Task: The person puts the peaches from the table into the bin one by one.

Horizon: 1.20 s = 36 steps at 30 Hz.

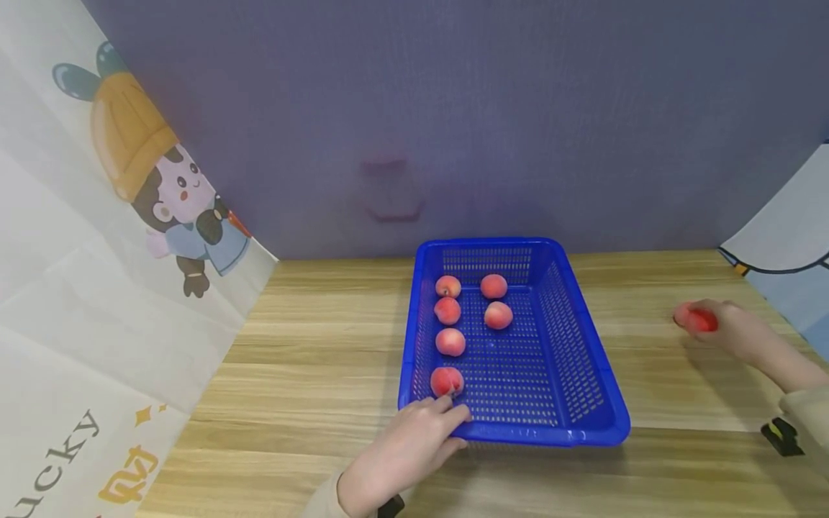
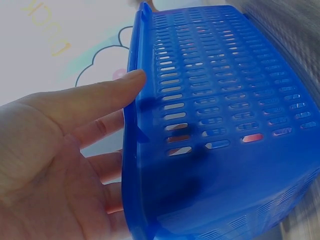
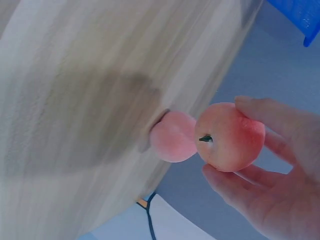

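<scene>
A blue plastic basket [image 1: 592,436] with slotted walls stands on the wooden table. Inside lie several red-and-yellow peaches [image 1: 450,342], lined up along its left wall, and two more peaches [image 1: 498,315] beside that row. My left hand [image 1: 414,439] grips the basket's near left corner, the thumb [image 2: 112,90] outside the rim and the other fingers over it. Off to the right, my right hand [image 1: 732,327] pinches a peach [image 3: 230,137] between thumb and fingers, its green stem showing. Another peach [image 3: 173,136] rests on the table just behind the held one.
A grey-blue panel [image 1: 583,144] rises along the table's back edge. White cloth [image 1: 78,302] with a cartoon figure borders the left side. Bare wood of the table [image 1: 311,345] shows left of the basket. A small black-and-yellow object [image 1: 781,437] is near the right sleeve.
</scene>
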{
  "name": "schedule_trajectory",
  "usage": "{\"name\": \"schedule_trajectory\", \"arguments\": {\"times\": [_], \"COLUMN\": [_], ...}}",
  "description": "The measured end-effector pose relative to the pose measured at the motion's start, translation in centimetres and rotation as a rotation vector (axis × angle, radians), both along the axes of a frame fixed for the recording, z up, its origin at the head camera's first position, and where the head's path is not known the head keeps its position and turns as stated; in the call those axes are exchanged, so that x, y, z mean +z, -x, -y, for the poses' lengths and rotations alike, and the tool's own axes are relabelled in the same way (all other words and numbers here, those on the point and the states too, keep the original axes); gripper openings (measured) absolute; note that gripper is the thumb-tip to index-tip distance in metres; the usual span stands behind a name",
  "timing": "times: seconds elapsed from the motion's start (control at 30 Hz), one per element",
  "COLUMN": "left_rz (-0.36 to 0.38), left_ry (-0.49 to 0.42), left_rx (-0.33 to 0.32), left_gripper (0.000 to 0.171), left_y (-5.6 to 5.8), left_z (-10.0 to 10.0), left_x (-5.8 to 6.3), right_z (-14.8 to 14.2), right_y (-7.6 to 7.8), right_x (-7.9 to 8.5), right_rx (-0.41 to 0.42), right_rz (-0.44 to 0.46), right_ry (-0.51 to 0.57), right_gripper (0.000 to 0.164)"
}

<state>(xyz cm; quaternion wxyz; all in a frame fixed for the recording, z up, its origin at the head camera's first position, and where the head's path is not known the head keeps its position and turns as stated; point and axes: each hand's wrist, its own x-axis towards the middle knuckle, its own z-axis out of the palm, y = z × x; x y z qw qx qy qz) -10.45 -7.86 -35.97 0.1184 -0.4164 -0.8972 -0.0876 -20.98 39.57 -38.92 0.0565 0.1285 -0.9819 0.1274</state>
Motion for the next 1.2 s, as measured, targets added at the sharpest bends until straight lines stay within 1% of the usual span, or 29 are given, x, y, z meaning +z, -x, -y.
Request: {"name": "schedule_trajectory", "arguments": {"times": [0.1,0.33,0.4,0.73,1.07,1.2], "left_rz": [0.007,0.025,0.027,0.022,0.013,0.010], "left_ry": [0.004,0.014,0.016,0.012,0.011,0.011], "left_rx": [0.002,0.009,0.009,0.006,0.007,0.006], "left_gripper": [0.021,0.020,0.020,0.020,0.020,0.020], "left_y": [0.0,0.0,0.0,0.1,0.1,0.0], "left_z": [0.0,0.0,-0.1,0.0,0.0,0.0], "left_x": [0.1,0.2,0.2,0.1,0.1,0.1], "right_z": [0.3,0.9,1.0,2.1,3.8,4.5], "right_y": [0.1,0.1,0.1,0.2,0.4,0.4], "right_x": [0.3,1.2,1.3,2.1,3.4,3.9], "right_rx": [0.015,-0.003,-0.001,0.017,0.025,0.033], "right_rz": [-0.026,0.032,0.029,-0.061,-0.086,-0.079], "right_ry": [0.002,0.011,0.012,-0.005,-0.045,-0.044], "right_gripper": [0.036,0.036,0.037,0.036,0.039,0.040]}}
